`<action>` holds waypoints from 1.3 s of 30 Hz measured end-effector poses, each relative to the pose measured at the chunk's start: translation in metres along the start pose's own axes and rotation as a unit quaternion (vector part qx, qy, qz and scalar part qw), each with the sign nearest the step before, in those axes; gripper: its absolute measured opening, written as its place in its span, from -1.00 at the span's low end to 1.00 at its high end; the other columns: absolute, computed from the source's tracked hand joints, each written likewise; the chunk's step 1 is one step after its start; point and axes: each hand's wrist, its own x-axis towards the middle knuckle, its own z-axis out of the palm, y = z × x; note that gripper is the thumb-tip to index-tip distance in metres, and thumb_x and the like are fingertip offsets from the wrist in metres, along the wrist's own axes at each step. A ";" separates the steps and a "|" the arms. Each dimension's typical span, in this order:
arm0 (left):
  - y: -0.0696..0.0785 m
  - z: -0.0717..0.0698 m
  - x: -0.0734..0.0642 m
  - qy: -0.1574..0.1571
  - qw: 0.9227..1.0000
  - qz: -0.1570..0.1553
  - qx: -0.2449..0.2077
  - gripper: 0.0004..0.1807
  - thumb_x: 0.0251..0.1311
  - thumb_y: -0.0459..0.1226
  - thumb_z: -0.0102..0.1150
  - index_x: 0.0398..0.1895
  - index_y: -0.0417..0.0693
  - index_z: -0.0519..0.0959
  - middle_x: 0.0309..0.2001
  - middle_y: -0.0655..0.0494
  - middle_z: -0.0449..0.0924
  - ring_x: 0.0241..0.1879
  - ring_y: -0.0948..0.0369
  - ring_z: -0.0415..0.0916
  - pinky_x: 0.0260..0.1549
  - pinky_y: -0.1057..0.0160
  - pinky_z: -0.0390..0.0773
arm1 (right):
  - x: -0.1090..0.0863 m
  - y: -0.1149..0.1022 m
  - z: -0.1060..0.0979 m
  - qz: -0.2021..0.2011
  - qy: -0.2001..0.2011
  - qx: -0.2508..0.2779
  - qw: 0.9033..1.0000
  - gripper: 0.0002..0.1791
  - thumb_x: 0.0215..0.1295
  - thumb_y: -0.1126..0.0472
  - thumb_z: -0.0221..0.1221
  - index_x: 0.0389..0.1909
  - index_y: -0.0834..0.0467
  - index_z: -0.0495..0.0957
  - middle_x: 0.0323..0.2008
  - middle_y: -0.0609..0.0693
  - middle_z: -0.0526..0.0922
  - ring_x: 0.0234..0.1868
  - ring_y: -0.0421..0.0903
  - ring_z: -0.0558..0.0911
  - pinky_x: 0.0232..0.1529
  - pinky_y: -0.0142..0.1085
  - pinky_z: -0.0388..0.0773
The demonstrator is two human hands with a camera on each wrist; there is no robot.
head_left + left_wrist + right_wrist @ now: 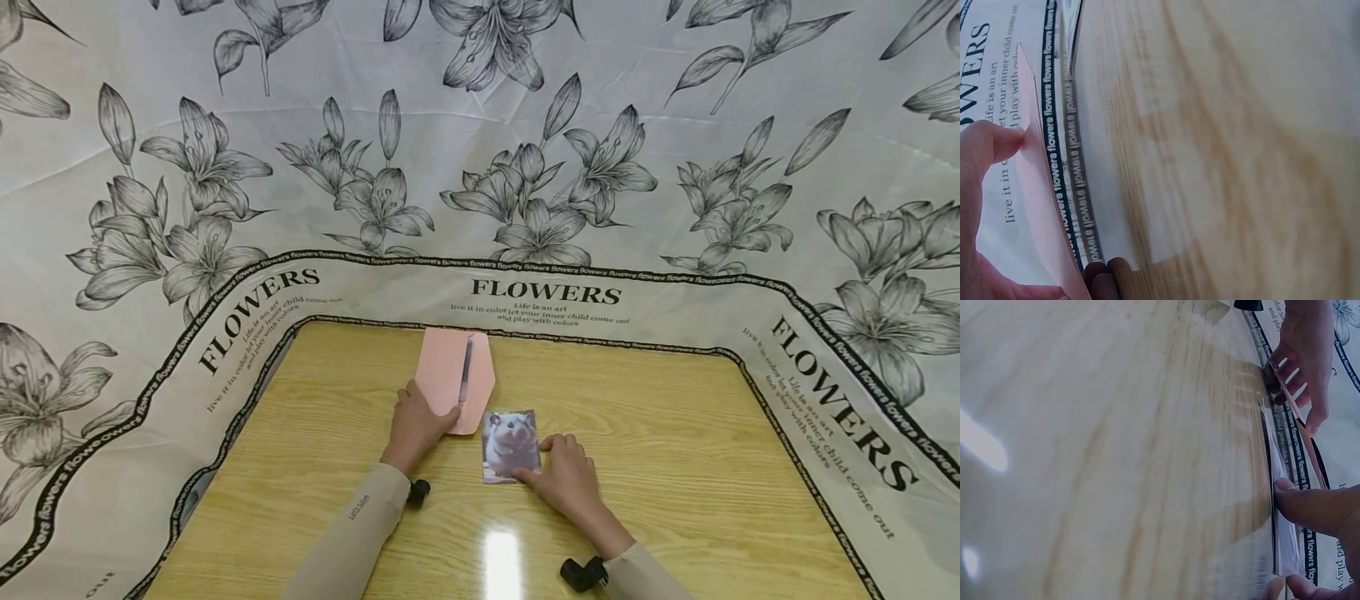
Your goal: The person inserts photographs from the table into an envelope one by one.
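My left hand [420, 425] grips the lower left edge of a pink paper envelope [441, 367], whose pointed flap stands out on the right side. A dark slit runs along the envelope beside the flap. In the left wrist view the thumb lies on one face of the envelope [1038, 169] and fingertips show at the other. To the right, my right hand [567, 479] pinches the lower right corner of a card with a picture of a white hamster [510, 446]. Seen nearly edge-on in the right wrist view, the card [1284, 537] has the thumb pressed on its face.
Under both hands is a glossy wood-grain table [660, 467] with a bright light reflection near its front. A white cloth [547, 292] printed with flowers and lettering rises around its back and sides. Black devices [581, 573] sit at both wrists.
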 end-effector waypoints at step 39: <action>0.001 -0.001 -0.002 0.005 1.000 0.004 -0.017 0.17 0.14 0.16 0.52 0.52 -0.43 0.15 0.26 -0.45 0.37 0.11 -0.25 0.52 0.15 -0.20 0.59 | 0.011 0.009 -0.034 0.001 -0.045 0.198 0.979 -0.70 0.42 0.32 0.38 0.10 0.17 0.57 -0.45 -0.02 0.71 -0.44 -0.13 0.54 -0.34 -0.28 0.42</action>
